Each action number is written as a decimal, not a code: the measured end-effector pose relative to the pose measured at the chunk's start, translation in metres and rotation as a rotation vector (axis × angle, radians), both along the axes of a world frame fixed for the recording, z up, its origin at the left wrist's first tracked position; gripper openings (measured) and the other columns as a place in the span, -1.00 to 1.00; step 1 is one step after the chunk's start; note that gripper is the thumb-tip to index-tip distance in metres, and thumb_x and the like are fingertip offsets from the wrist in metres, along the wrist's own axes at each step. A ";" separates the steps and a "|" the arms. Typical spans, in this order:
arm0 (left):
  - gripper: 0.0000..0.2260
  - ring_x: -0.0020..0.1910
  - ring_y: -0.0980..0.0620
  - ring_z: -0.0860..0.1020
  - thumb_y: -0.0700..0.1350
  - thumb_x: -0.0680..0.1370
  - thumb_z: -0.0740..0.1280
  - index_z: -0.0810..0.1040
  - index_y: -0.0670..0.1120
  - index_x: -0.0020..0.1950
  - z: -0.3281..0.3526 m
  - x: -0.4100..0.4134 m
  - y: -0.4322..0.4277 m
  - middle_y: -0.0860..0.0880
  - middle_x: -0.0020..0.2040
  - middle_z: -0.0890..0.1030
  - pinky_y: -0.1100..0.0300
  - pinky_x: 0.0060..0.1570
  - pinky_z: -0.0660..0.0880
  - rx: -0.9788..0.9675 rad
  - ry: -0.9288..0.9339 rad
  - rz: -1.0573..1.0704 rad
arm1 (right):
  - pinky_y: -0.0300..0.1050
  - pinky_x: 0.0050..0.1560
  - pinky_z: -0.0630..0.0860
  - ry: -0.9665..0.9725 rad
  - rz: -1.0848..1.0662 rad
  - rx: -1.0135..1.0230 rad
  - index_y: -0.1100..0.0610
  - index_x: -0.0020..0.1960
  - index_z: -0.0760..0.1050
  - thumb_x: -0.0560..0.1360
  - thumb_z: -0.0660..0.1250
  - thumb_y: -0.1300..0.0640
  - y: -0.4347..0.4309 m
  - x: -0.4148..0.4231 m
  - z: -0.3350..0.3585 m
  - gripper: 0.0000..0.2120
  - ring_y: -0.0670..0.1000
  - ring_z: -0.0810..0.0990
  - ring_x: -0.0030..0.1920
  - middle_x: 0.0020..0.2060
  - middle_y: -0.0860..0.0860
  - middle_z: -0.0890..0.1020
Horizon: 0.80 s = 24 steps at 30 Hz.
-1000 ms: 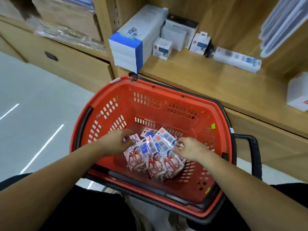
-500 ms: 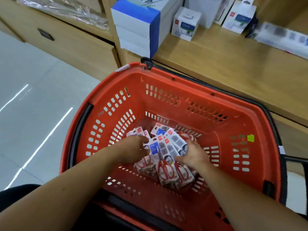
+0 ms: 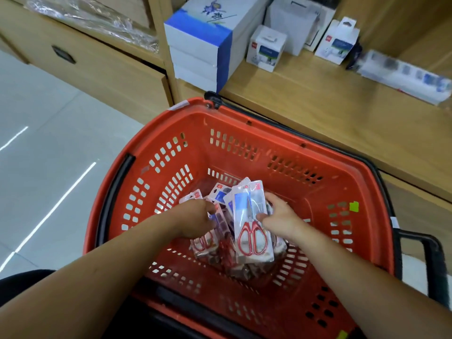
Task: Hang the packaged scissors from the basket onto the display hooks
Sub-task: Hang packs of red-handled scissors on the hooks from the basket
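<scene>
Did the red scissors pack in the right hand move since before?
Yes. The right hand has tipped the scissors pack up off the pile, away from the basket floor.

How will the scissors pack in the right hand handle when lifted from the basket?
Probably fairly stiff: the scissors pack stands flat and unbent in the right hand. Its glossy plastic front may be slippery. Likely light: a pinch holds it.

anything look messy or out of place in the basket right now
Only the scissors packs: they lie in a jumbled heap on the basket floor, overlapping at different angles. The right hand holds the front pack tipped up; the left hand grips others. Nothing looks torn or spilled over the rim.
</scene>
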<state>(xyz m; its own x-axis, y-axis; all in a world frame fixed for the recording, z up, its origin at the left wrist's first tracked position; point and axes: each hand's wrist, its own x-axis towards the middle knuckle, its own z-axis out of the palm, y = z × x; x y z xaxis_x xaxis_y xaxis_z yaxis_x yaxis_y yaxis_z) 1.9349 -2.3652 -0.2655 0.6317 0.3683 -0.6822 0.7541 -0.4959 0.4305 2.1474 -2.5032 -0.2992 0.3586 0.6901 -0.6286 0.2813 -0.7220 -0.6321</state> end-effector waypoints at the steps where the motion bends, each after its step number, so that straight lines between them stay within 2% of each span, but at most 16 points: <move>1: -0.61 0.33 -0.08 0.54 0.04 0.68 0.30 0.51 -0.06 0.48 0.004 0.001 -0.002 -0.06 0.41 0.57 0.11 0.31 0.47 -0.006 -0.003 0.006 | -0.25 0.05 0.62 0.013 -0.028 0.025 -0.17 0.26 0.50 0.54 0.37 0.33 0.000 0.003 0.011 -0.54 -0.14 0.69 -0.02 -0.03 -0.20 0.70; 4: -0.63 0.26 -0.10 0.57 0.07 0.71 0.26 0.57 -0.13 0.39 0.014 0.004 -0.008 -0.10 0.33 0.61 0.13 0.22 0.47 -0.069 -0.032 0.060 | 0.05 0.18 0.68 0.064 -0.085 0.081 -0.16 0.27 0.54 0.56 0.39 0.33 -0.006 0.012 0.033 -0.55 0.00 0.74 0.08 0.09 -0.07 0.75; 6: -0.59 0.17 -0.11 0.64 0.16 0.71 0.22 0.57 -0.13 0.33 0.021 0.007 -0.014 -0.10 0.24 0.65 0.03 0.20 0.57 -0.143 -0.084 0.172 | 0.13 0.20 0.67 0.128 -0.100 0.103 -0.17 0.29 0.54 0.59 0.38 0.35 -0.013 0.010 0.047 -0.54 0.05 0.75 0.10 0.13 0.01 0.75; 8: -0.61 0.10 -0.09 0.71 0.18 0.72 0.19 0.54 -0.08 0.32 0.032 0.014 -0.023 -0.09 0.20 0.67 -0.07 0.12 0.67 -0.317 -0.174 0.370 | 0.12 0.17 0.67 0.222 -0.095 0.122 -0.16 0.33 0.52 0.64 0.33 0.37 -0.018 0.005 0.056 -0.54 0.09 0.76 0.09 0.10 0.04 0.76; 11: -0.77 0.03 -0.01 0.72 0.02 0.76 0.17 0.45 0.10 0.40 0.048 0.029 -0.038 0.03 0.16 0.69 0.04 -0.05 0.70 -0.477 -0.350 0.572 | -0.02 0.02 0.67 0.337 -0.142 0.195 -0.15 0.33 0.53 0.66 0.23 0.40 -0.020 -0.010 0.074 -0.51 0.05 0.77 0.05 0.07 0.01 0.77; 14: -0.74 -0.12 0.21 0.69 -0.12 0.76 0.18 0.40 0.17 0.41 0.063 0.037 -0.048 0.13 0.11 0.69 0.25 -0.20 0.62 -0.490 -0.533 0.622 | -0.14 -0.06 0.62 0.378 -0.243 0.286 -0.24 0.35 0.49 0.66 0.22 0.35 -0.020 -0.019 0.092 -0.48 -0.04 0.76 0.03 0.11 -0.09 0.76; 16: -0.68 -0.02 0.22 0.71 -0.16 0.75 0.20 0.38 0.10 0.49 0.076 0.037 -0.052 0.07 0.20 0.70 0.29 -0.12 0.63 -0.535 -0.630 0.653 | -0.08 0.02 0.66 0.414 -0.286 0.349 -0.23 0.39 0.46 0.69 0.26 0.29 -0.021 -0.021 0.104 -0.54 -0.02 0.76 0.09 0.16 -0.09 0.75; 18: -0.64 0.20 0.06 0.69 -0.16 0.75 0.21 0.36 0.08 0.54 0.091 0.035 -0.058 0.03 0.32 0.67 0.12 0.13 0.66 -0.563 -0.719 0.664 | 0.05 0.17 0.65 0.417 -0.325 0.409 -0.14 0.44 0.46 0.70 0.30 0.26 -0.024 -0.023 0.118 -0.58 0.03 0.73 0.18 0.22 -0.05 0.73; 20: -0.62 0.30 0.00 0.65 -0.15 0.74 0.24 0.37 0.08 0.55 0.106 0.033 -0.066 0.05 0.36 0.65 0.02 0.26 0.62 -0.555 -0.790 0.642 | 0.06 0.20 0.64 0.400 -0.396 0.495 -0.07 0.41 0.51 0.69 0.32 0.24 -0.030 -0.024 0.134 -0.65 0.04 0.74 0.17 0.19 -0.01 0.74; 22: -0.57 0.32 0.05 0.63 -0.12 0.70 0.31 0.38 0.14 0.56 0.127 0.032 -0.081 0.13 0.35 0.65 0.02 0.30 0.59 -0.515 -0.833 0.584 | 0.02 0.17 0.65 0.362 -0.465 0.573 -0.09 0.34 0.56 0.68 0.35 0.20 -0.037 -0.027 0.150 -0.70 0.01 0.75 0.15 0.14 -0.04 0.76; 24: -0.54 0.25 0.08 0.67 -0.16 0.66 0.38 0.41 0.16 0.52 0.143 0.032 -0.097 0.16 0.29 0.67 0.10 0.20 0.63 -0.451 -0.872 0.542 | 0.03 0.15 0.66 0.346 -0.534 0.649 -0.10 0.31 0.58 0.65 0.39 0.17 -0.045 -0.030 0.166 -0.72 0.01 0.75 0.14 0.11 -0.04 0.77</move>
